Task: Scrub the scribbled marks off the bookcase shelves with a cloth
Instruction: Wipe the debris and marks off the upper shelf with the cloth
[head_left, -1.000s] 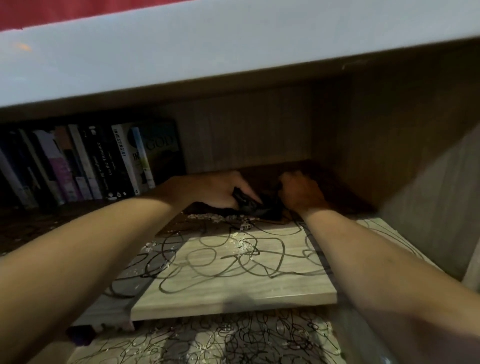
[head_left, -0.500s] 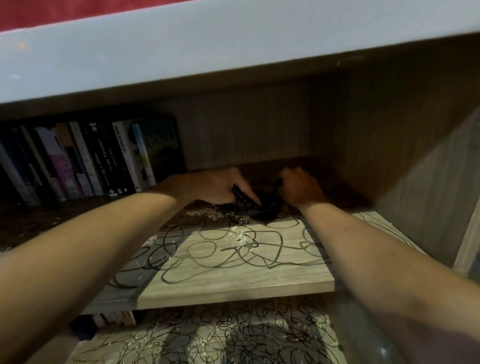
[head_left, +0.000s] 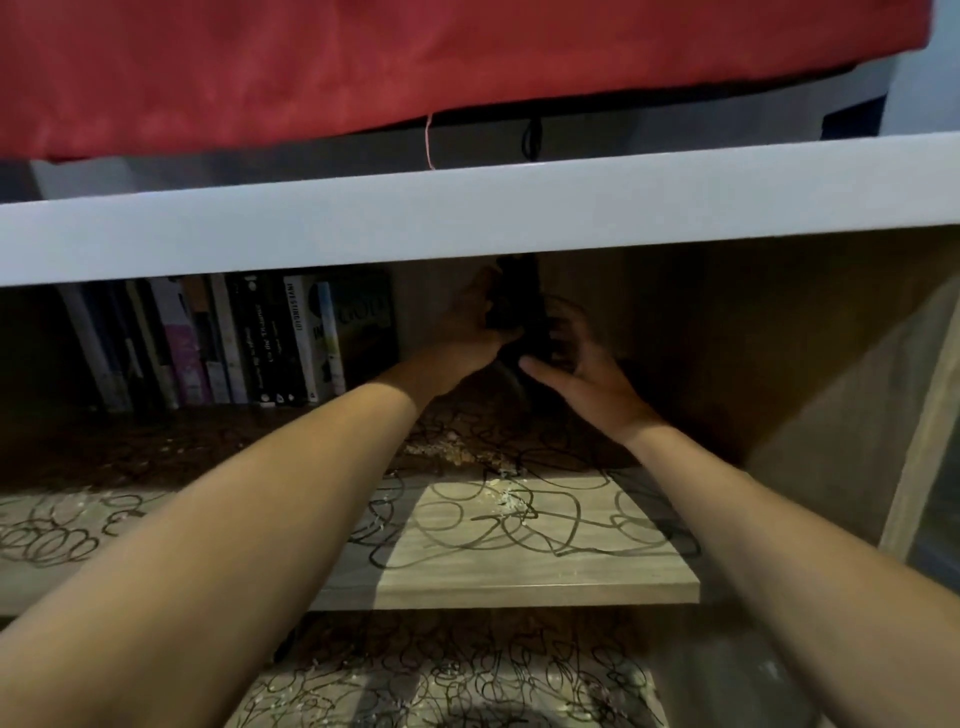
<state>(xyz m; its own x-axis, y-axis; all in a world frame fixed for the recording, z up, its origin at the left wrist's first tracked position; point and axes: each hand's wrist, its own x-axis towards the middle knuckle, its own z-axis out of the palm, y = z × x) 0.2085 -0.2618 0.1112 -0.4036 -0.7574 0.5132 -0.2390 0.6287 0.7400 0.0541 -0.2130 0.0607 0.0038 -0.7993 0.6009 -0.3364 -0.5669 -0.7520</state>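
A dark cloth (head_left: 519, 306) hangs in the air above the back of the wooden shelf (head_left: 519, 566). My left hand (head_left: 470, 332) grips its upper part, just under the white board above. My right hand (head_left: 582, 369) has its fingers spread and touches the cloth's lower end. Black scribbled loops (head_left: 483, 519) cover the shelf, with pale crumbs (head_left: 457, 454) scattered near its middle. A lower shelf (head_left: 447, 675) is scribbled over as well. The cloth's top edge is hidden behind the white board.
A row of upright books (head_left: 249, 343) fills the shelf's back left. A thick white board (head_left: 467, 208) spans overhead, with red fabric (head_left: 415, 62) above it. The bookcase's side wall (head_left: 831, 389) closes the right.
Both hands lifted the cloth off the shelf surface and up toward the white board. The camera tilted upward, bringing the red fabric into view.
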